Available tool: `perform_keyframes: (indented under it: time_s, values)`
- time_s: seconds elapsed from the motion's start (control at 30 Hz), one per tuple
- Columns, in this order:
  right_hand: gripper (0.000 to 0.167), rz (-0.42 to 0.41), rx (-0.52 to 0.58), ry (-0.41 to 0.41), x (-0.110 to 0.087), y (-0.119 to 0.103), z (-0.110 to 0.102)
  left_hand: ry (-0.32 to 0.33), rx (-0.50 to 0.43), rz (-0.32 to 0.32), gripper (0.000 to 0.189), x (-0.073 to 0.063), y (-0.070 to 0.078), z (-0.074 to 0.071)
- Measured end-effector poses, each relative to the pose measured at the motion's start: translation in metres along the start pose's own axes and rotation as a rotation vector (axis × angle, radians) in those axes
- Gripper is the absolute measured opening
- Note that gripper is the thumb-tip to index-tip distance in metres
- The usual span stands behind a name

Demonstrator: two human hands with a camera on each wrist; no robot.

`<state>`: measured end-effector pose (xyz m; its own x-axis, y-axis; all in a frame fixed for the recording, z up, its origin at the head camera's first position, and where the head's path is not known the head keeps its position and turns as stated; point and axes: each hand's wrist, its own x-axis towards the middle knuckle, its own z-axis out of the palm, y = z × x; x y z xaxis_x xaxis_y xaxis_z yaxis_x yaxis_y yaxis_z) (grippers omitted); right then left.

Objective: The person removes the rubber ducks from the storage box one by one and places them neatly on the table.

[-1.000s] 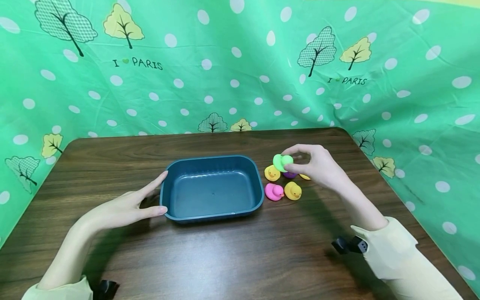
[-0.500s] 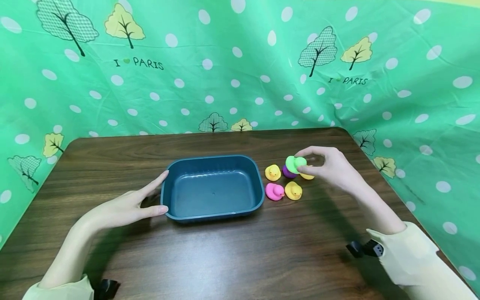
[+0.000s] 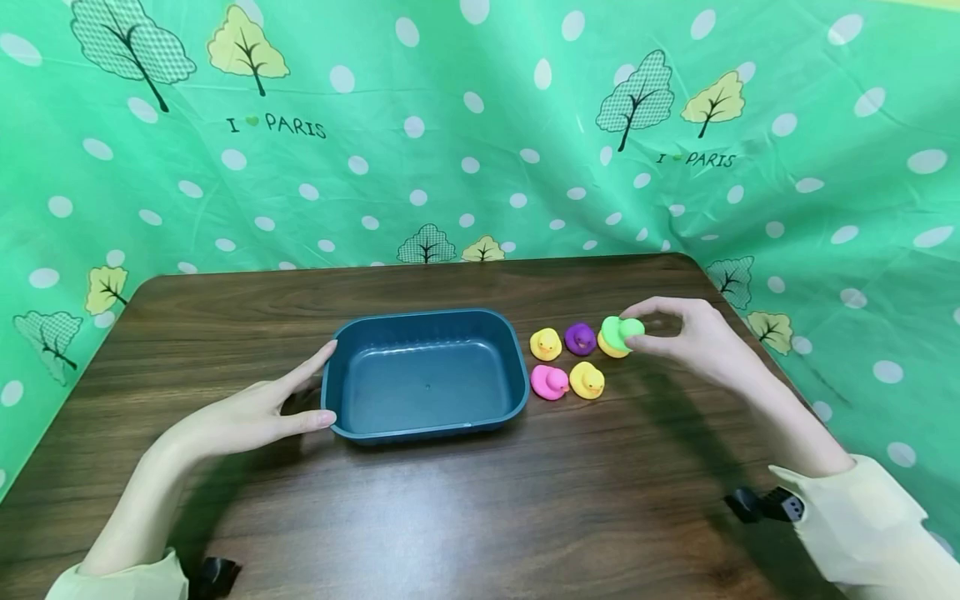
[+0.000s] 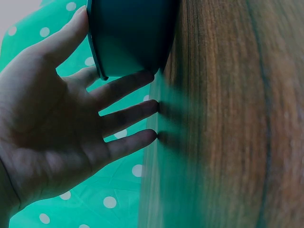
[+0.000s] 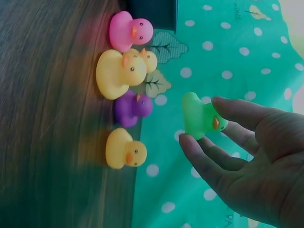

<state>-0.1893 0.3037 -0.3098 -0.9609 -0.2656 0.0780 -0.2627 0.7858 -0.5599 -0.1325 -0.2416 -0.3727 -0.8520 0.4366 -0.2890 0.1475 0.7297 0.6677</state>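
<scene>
Between right thumb and fingers, my right hand (image 3: 701,342) pinches a light green rubber duck (image 3: 621,328). In the head view the duck overlaps a yellow rubber duck (image 3: 609,348); the right wrist view shows it raised off the tabletop, apart from the others. To its left lie a purple duck (image 3: 581,339) and another yellow duck (image 3: 546,344). Nearer the person are a pink duck (image 3: 550,382) and a third yellow duck (image 3: 587,381). My left hand (image 3: 232,421) touches the left rim of a dark blue plastic basin (image 3: 427,387), fingers straight and spread in the left wrist view.
Everything stands on a dark wood-grain table (image 3: 420,500) with rounded far corners. Behind it and along its sides hangs a green cloth (image 3: 465,142) with white dots and printed trees. The basin holds nothing.
My right hand has moved to the right with the green duck, from above the left yellow and purple ducks to over the rightmost yellow one. The left hand and basin have stayed put.
</scene>
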Motion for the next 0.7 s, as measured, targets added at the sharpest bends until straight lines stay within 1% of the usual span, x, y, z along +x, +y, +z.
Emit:
perform_keyframes:
  time_s: [0.17,0.37,0.57,0.7]
  values:
    - [0.030,0.030,-0.046,-0.021,-0.003,0.008,-0.003,-0.001,0.000,-0.001,0.092,0.000,-0.001,0.000]
    - [0.030,0.050,-0.098,-0.066,-0.006,0.015,-0.002,-0.002,0.003,-0.001,0.092,0.001,-0.001,0.000]
    - [0.032,0.071,-0.103,-0.117,-0.007,0.021,0.001,0.001,0.004,0.004,0.092,0.000,-0.001,0.000]
    - [0.033,0.098,-0.089,-0.145,-0.010,0.026,0.004,0.003,0.008,0.007,0.092,0.000,0.000,0.000]
